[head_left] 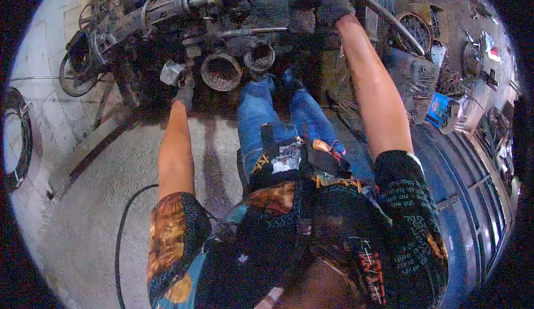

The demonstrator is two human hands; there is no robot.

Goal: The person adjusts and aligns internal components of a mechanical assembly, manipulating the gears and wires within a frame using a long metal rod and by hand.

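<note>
My left hand [183, 93], in a dark glove, has its fingers against a small metal part [171, 72] at the near left edge of the greasy engine [261, 14], but I cannot tell if they grip it. My right hand [332, 4] lies on the engine's top beside a curved hose [384, 13], its fingers too dark to read. Open concrete floor [83, 214] with a black cable [119, 236] lies to my left, and scrap [417, 81] crowds my right.
</note>
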